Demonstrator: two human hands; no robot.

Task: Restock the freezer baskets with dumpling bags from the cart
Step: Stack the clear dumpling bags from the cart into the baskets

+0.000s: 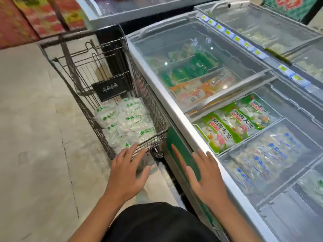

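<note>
Both hands are empty, fingers spread flat. Left hand (128, 173) hovers at the near rim of the cart (153, 135), fingertips over the wire; contact cannot be confirmed. Right hand (207, 177) hangs beside the freezer (176, 109) edge. Dumpling bags (125, 123) lie piled in the cart. Reach over the rim, grip one bag across its middle, lift clear of the wire, then lay it flat in a basket (267, 154) under the slid-back lid.

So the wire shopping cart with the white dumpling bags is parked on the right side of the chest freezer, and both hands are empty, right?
Not quite. The head view shows the wire shopping cart with its white green-printed dumpling bags left of the grey chest freezer, not right. The left hand and right hand are indeed empty.
</note>
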